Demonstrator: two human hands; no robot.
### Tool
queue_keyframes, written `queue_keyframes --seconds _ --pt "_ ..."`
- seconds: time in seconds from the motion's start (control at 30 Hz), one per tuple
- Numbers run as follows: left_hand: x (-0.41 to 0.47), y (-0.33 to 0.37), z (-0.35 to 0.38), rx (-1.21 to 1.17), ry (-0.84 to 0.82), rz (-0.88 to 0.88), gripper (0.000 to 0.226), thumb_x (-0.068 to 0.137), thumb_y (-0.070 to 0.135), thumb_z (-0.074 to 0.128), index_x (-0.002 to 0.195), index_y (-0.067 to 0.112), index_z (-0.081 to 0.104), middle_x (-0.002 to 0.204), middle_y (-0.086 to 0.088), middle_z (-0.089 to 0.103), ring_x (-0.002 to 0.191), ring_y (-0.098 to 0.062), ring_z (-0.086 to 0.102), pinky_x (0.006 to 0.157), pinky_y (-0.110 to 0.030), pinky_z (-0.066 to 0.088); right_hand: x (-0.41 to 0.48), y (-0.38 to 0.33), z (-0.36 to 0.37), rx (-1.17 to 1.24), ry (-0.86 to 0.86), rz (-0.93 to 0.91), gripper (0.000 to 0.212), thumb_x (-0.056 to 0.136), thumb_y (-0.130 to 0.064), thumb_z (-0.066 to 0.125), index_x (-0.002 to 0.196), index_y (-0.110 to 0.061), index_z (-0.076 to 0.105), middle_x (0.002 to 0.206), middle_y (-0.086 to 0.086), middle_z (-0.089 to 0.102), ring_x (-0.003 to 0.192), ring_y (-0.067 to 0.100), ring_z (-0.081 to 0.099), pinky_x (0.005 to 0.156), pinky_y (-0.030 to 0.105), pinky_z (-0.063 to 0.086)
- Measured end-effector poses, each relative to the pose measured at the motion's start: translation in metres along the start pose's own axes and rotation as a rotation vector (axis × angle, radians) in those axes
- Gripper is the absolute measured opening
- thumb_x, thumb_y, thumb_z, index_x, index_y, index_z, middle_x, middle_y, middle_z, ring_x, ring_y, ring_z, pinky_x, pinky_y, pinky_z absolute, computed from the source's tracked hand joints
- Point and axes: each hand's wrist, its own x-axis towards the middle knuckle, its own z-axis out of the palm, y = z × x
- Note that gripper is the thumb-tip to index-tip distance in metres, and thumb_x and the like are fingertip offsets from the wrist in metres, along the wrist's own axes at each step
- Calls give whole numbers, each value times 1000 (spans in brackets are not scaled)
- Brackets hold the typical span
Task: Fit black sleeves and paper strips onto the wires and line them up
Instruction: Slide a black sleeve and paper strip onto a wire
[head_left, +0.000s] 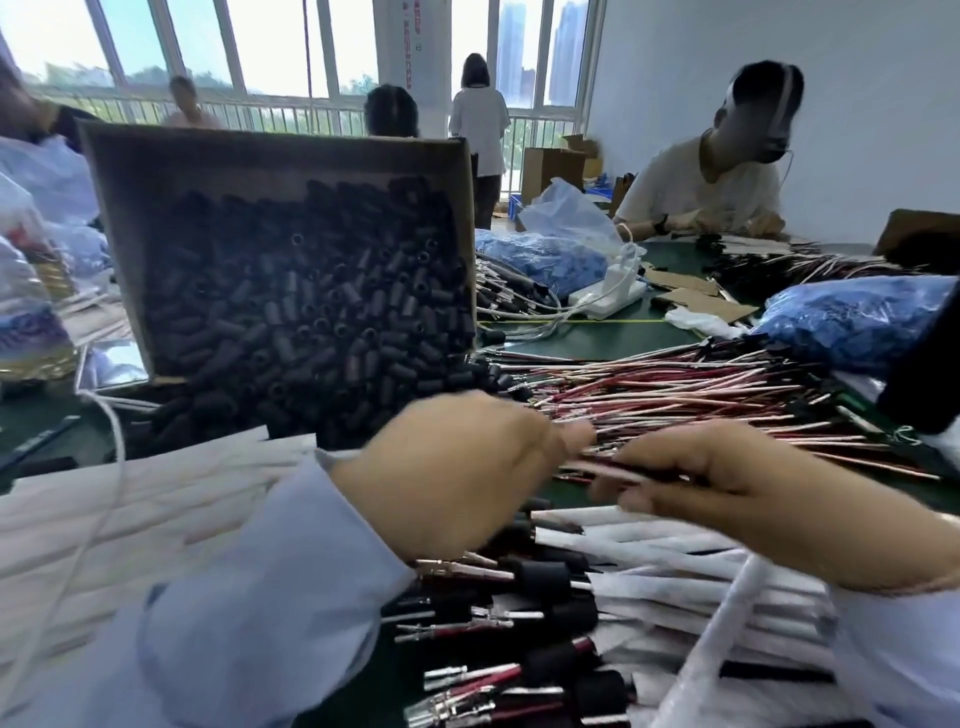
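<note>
Bottom centre: row of finished red wires (498, 670), each with a black sleeve and a bare metal terminal pointing left, lying side by side; their right ends sit inside white paper strips (675, 587) stacked across lower right; pale blue sleeves cover both forearms at the bottom corners.

Left hand (457, 467), centre frame: fingers curled, thumb and forefinger tips pressed together just above the left end of a thin red wire (628, 472); motion blur, cannot tell what they pinch.

Right hand (737, 493), right of centre: fingers curled round that wire, which runs roughly level between the two hands.

Lower left: overlapping white paper sheets (130, 499) with a thin white cable (111, 457) draped over them.

Just behind the hands, centre right: loose pile of red and copper wires (701, 395) fanned across the green table top (597, 338).

Centre left: tilted brown cardboard box (109, 218), open side facing the camera, packed with short black tubular sleeves (291, 291); some spill out at its lower edge onto the table.

Mid right: blue plastic bag (852, 322); a second blue bag (540, 260) right of the box, white power adapter (602, 301) beside it.

Upper right: seated person in a pale T-shirt (701, 187) at the far table edge; top of frame: three more people in front of large windows (291, 47).
</note>
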Motion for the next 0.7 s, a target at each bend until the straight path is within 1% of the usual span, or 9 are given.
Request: queue_keyframes --seconds 0.13,0.23,0.27,0.37,0.47,0.53,0.6,0.67,0.7 --pt "-4 -10 -15 122 98 -125 76 77 70 -5 67 16 47 63 4 52 63 -13 53 61 -31 42 -6 6 -17 -142 195 54 56 78 -62 39 98 -17 65 74 0 61 64 9 53 62 27 42" --pt "-5 22 9 163 75 58 74 76 69 -8 67 18 45 62 3 46 55 -15 43 50 -29 34 10 -5 18 -65 49 -88 20 95 -32 51 115 -33 55 86 -12 65 78 4 60 72 26 50" --pt "-3 25 13 146 84 72 72 77 69 -8 68 20 45 62 3 46 54 -15 42 49 -30 32 13 -6 23 25 92 -103 33 93 -24 58 121 -38 49 84 -14 64 75 4 59 70 24 49" --pt "2 16 13 7 164 -41 75 73 73 -5 94 23 46 68 4 54 66 -21 54 58 -35 41 12 -8 16 337 349 -111 61 80 -34 76 130 -42 42 80 -6 62 69 6 57 65 24 47" --pt "6 22 14 -145 200 -23 82 72 73 0 119 17 35 69 6 52 77 -23 60 62 -35 41 18 -24 27 320 352 -247 69 77 -16 70 134 -43 42 102 -12 64 85 8 65 74 20 53" --pt "2 27 11 -289 206 56 79 77 74 8 128 17 30 71 6 55 75 -19 61 63 -34 45 13 -32 29 341 356 -305 64 80 -9 63 135 -39 48 98 -7 67 79 8 67 68 18 54" --pt "-3 15 4 -337 120 136 61 86 70 23 124 24 37 73 7 58 70 -11 58 64 -33 47 -3 -20 9 350 429 -259 43 81 -17 69 120 -33 64 84 -3 68 67 8 66 61 17 54" --pt "-6 -11 -7 -325 -96 141 37 94 55 39 104 21 51 65 8 50 57 -3 47 57 -24 41 -26 10 -23 286 486 -62 25 81 -13 70 93 -34 76 78 2 71 66 12 66 62 19 55" --pt "-9 -25 -13 -367 -202 106 31 97 45 42 96 18 56 60 9 47 52 -3 44 54 -19 38 -36 31 -35 234 485 98 33 85 -7 64 81 -38 76 81 8 72 70 17 67 69 24 56"
